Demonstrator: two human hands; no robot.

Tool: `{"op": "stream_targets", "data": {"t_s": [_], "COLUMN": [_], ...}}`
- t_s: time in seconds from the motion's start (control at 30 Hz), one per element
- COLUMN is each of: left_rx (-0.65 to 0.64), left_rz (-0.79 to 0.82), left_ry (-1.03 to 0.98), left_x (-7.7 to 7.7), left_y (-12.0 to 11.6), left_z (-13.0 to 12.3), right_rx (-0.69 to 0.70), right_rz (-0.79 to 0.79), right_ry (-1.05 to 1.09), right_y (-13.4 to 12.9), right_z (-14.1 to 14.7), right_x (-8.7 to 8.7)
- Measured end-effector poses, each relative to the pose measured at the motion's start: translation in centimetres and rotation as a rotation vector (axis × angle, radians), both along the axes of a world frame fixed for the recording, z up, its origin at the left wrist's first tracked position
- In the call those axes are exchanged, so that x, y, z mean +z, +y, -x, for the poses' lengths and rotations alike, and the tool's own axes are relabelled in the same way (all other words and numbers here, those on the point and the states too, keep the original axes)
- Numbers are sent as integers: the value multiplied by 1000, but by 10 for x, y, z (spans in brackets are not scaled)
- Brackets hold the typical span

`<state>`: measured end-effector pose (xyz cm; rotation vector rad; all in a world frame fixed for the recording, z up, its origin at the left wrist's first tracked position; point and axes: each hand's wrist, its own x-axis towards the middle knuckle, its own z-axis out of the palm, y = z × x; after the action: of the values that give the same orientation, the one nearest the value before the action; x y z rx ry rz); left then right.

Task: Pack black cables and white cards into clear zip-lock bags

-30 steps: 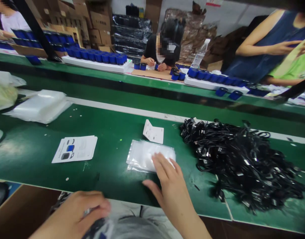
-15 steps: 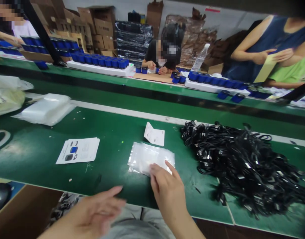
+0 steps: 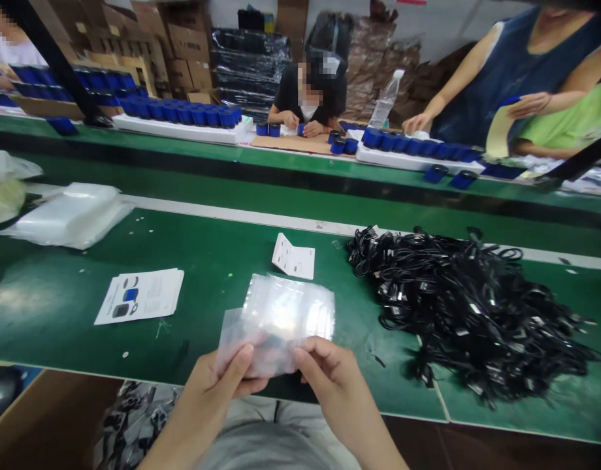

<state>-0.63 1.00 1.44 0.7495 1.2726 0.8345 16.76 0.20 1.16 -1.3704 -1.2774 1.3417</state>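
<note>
Between my two hands is a clear plastic bag (image 3: 261, 358), held up near the bench's front edge. My left hand (image 3: 227, 375) pinches its left side, thumb on top. The fingertips of my right hand (image 3: 327, 365) are closed on its right side. Just beyond it lies a stack of clear plastic bags (image 3: 293, 303), partly covered by the held one. Behind that stack stands a folded white leaflet (image 3: 294, 258), half opened. A pile of printed leaflets (image 3: 141, 296) rests to the left. To the right spreads a large heap of black cables (image 3: 477, 313).
A thick pack of plastic film (image 3: 75, 212) lies at the far left of the green bench (image 3: 193, 241). Across it, co-workers sit behind trays of blue round items (image 3: 183, 112) and a plastic bottle (image 3: 386, 101). Below the bench, a carton (image 3: 50, 418) holds bagged items.
My right hand has taken a bag from the stack and drawn it toward me. My left hand has come in and closed on its left side. The view has shifted slightly.
</note>
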Motion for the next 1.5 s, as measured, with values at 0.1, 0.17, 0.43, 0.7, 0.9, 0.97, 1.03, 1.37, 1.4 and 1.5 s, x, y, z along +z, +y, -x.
{"op": "stream_targets", "data": {"t_s": [0.1, 0.17, 0.43, 0.7, 0.9, 0.97, 1.03, 1.37, 1.4, 1.5], "left_rx": [-35, -75, -198, -381, -175, -264, -355, -289, -303, -382], "left_rz": [-9, -28, -859, -1079, -1094, -1024, -867, -409, -405, -413], "left_ry": [91, 139, 945, 1163, 973, 845, 749, 486, 492, 522], "left_x": [-1, -1, -7, -24, 17, 24, 25, 18, 19, 17], "left_y": [5, 13, 29, 46, 23, 13, 7, -1, 0, 3], "left_z": [6, 9, -5, -18, -10, -7, -6, -5, -5, -4], "right_rx": [-41, -78, -272, -283, -120, -17, 86, 180, 169, 155], "right_rz": [51, 83, -68, -93, 7, -21, -62, -78, -78, -102], "right_ry": [-54, -71, -579, -327, -98, -103, -108, -66, -67, -76], "right_y": [5, 8, 22, 20, 11, 7, 4, 3, 3, 2], "right_z": [2, -1, -26, -41, -24, -13, -2, 6, 7, 9], "right_x": [3, 2, -5, 3, 11, 13, 14, 11, 11, 10]}}
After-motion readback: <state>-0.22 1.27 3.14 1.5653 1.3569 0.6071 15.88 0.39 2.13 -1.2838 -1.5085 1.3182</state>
